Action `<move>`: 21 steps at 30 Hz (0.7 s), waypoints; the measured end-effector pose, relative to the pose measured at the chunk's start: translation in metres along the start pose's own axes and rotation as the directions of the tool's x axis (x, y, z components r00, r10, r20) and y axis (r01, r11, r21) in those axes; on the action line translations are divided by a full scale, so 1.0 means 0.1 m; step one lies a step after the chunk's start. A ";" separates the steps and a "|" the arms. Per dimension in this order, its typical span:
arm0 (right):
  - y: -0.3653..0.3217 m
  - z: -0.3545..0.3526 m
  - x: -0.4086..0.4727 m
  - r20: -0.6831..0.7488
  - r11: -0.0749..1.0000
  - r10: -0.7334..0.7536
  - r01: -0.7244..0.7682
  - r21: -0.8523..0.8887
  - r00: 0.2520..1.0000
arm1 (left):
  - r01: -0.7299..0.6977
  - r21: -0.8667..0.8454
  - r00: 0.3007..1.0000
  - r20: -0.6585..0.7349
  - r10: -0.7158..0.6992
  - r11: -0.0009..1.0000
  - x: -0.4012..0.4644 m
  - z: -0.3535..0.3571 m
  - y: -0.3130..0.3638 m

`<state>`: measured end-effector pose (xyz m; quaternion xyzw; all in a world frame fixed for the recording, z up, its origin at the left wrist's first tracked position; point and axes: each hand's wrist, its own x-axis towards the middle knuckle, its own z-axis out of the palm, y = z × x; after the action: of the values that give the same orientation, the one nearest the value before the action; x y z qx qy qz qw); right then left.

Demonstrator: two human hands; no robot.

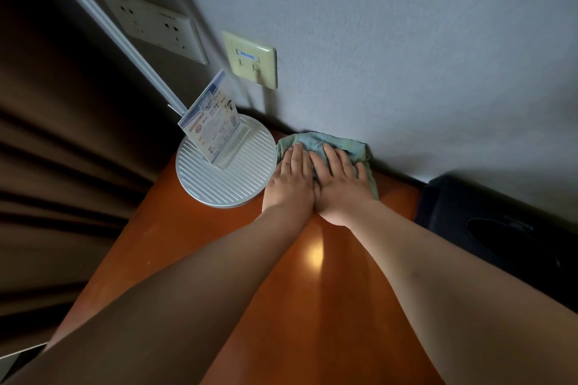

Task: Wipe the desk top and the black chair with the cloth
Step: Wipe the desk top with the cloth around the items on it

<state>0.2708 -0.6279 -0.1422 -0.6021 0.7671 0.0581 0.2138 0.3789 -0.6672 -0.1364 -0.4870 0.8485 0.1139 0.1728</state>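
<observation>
A green cloth (350, 147) lies flat on the orange-brown desk top (312, 291), pushed against the wall at the far edge. My left hand (291, 178) and my right hand (341, 181) lie side by side on the cloth, palms down, fingers stretched forward and pressing it onto the wood. Both forearms reach in from the bottom of the view. The black chair is not in sight.
A round white ribbed lamp base (219, 175) stands just left of my hands, with a clear card stand (215, 128) on it and a pole rising. Wall sockets (250, 59) sit above. A dark tissue box (500, 228) lies at the right. Brown curtains (62, 166) hang left.
</observation>
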 end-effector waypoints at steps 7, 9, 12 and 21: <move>0.02 0.13 -0.39 0.030 1.000 -0.021 0.020 0.017 0.999 | 0.012 -0.072 1.000 -0.008 -0.013 0.997 -0.36 0.16 0.14; 0.08 0.20 -0.69 0.026 1.000 -0.031 0.031 -0.001 0.999 | -0.003 -0.090 1.000 0.011 0.004 0.996 -0.62 0.28 0.26; 0.16 0.32 -1.06 0.060 1.000 -0.020 0.020 -0.012 0.998 | 0.003 -0.117 0.999 0.035 0.001 0.993 -0.96 0.41 0.44; 0.23 0.49 -1.65 0.114 0.998 -0.013 0.020 -0.060 0.993 | -0.032 -0.038 0.997 0.069 0.034 0.999 -1.46 0.57 0.65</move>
<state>0.2921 -0.4566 -0.1243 -0.6102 0.7467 0.1139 0.2390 0.4008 -0.4990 -0.1282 -0.4719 0.8476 0.1494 0.1912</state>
